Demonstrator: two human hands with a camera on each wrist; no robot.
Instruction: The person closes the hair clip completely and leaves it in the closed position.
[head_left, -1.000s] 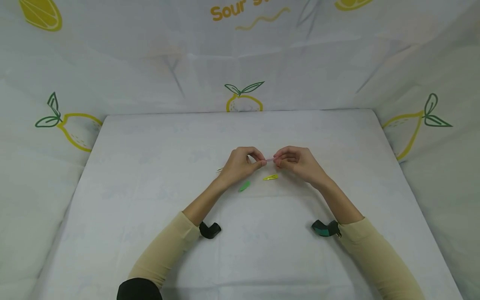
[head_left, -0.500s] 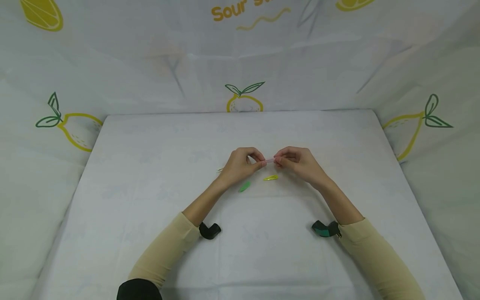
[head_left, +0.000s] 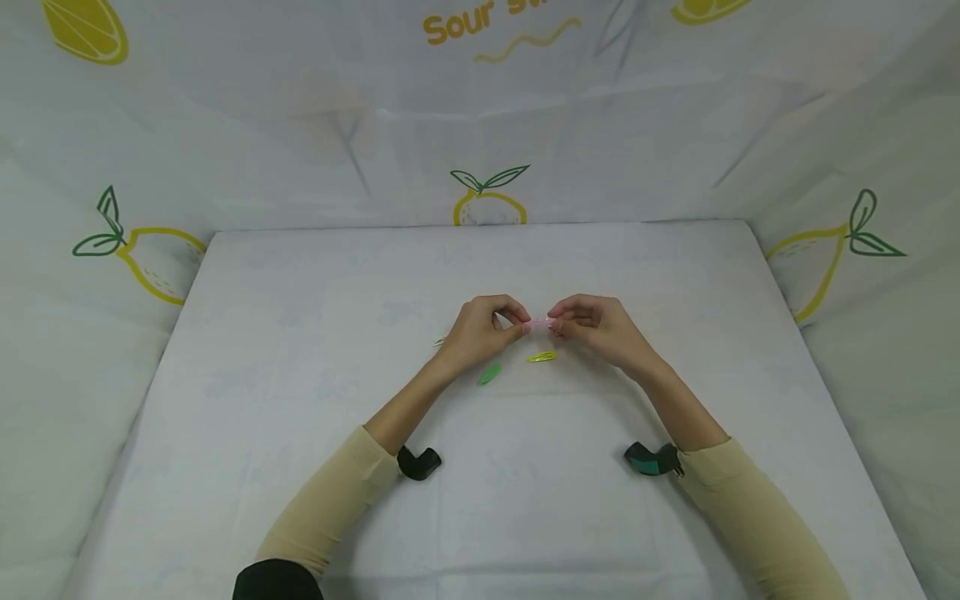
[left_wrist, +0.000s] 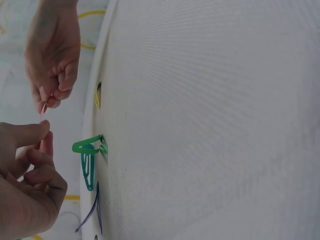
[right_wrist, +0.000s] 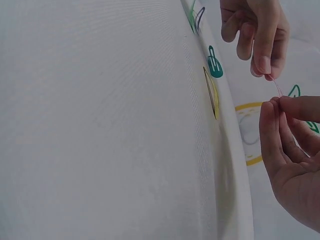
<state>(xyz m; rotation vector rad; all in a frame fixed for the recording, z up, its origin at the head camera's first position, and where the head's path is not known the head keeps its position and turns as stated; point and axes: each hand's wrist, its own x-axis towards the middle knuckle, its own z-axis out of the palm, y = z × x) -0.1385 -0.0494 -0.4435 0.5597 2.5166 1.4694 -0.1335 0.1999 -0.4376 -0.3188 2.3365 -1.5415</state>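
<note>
Both hands hold a pink snap hair clip (head_left: 540, 323) above the table, one at each end. The left hand (head_left: 486, 329) pinches one end between thumb and fingertips. On the other end, the thumb and fingertips of the right hand (head_left: 596, 327) pinch too. From both wrist views the clip (right_wrist: 278, 88) looks like a thin pink strip stretching between the fingertips. A yellow snap clip (head_left: 542, 356) lies on the table just in front of the hands. To its left rests a green clip (head_left: 490, 373), bent open in the left wrist view.
A teal clip (left_wrist: 88, 167) and a purple clip (left_wrist: 98, 210) lie near the green one in the left wrist view. A pale clip (head_left: 439, 341) peeks out beside the left hand. White lemon-printed cloth (head_left: 480, 125) walls the table's back and sides.
The pink clip has turned between the fingers, showing a broader pink face in the head view instead of a thin edge. Both hands stay almost in place.
</note>
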